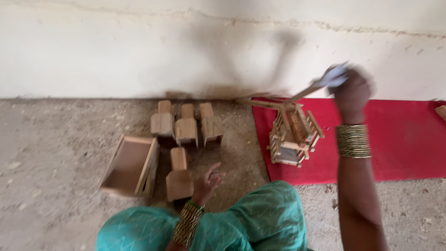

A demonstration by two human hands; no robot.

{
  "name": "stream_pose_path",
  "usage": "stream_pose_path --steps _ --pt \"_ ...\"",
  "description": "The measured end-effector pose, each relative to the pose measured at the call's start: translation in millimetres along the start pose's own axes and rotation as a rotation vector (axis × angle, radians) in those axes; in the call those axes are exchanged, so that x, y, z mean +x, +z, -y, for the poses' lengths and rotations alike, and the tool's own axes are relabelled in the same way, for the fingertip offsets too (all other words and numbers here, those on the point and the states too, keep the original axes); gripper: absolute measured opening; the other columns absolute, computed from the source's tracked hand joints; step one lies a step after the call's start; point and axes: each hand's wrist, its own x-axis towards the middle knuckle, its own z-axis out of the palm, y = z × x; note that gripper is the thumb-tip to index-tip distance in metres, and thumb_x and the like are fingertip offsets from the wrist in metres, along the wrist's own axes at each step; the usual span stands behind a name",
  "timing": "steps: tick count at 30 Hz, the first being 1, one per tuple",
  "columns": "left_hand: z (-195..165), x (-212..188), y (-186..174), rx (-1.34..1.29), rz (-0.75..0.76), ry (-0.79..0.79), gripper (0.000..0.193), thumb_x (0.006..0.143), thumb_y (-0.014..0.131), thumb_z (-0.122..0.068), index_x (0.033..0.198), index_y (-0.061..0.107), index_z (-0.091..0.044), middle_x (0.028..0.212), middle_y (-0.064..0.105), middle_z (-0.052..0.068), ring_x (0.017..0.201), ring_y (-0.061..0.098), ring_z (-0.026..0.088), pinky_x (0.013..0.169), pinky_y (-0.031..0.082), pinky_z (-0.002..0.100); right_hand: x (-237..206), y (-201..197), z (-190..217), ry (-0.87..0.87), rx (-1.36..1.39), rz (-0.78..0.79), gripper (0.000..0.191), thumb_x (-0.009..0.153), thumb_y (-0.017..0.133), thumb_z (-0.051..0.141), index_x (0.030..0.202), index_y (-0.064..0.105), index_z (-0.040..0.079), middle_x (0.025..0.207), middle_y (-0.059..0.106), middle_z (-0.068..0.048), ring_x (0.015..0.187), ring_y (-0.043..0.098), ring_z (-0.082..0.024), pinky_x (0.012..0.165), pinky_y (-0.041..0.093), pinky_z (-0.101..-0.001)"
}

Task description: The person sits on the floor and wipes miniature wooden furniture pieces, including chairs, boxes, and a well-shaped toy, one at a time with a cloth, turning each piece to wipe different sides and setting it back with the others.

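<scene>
Red mat [399,139] edge beside bare concrete floor [55,153], slatted wooden frame [293,135] on the mat, right hand [351,90] fisted around a blurred pale cloth [333,76] above it, left hand [207,181] loosely open, empty, near a wooden block [179,176].

A: Small slatted frame of pale bare wood [293,135], matt, unvarnished; open rectangular box of the same raw wood [131,166].

B: Red mat [404,144], matt cloth. Grey floor [55,139], rough and gritty. Stacked ribbed bangles [353,140], dull brassy metal.
</scene>
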Motion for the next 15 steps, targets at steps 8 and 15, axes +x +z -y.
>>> stream_pose_path --steps 8,15 --pt "-7.6 -15.3 0.2 0.083 -0.072 0.169 0.055 0.099 0.058 -0.018 0.152 0.047 -0.008 0.126 0.074 0.017 0.115 0.072 0.024 0.096 0.06 0.035 2.1 -49.0 93.3 -0.168 0.638 0.059 0.008 0.105 0.078 0.005 0.109 0.072 0.007 0.097 0.076 -0.005 0.084 0.073 -0.013 0.073 0.059 -0.0272" --pt "-13.9 -22.3 -4.8 0.39 -0.279 0.508 0.087 0.086 0.077 -0.021 0.157 0.032 0.001 0.148 0.051 0.024 0.13 0.055 0.035 0.102 0.049 0.044 -115.8 27.8 232.3 -0.353 0.556 0.228 0.03 0.077 0.084 0.016 0.104 0.07 0.016 0.106 0.075 -0.007 0.092 0.075 -0.026 0.08 0.062 -0.0364"
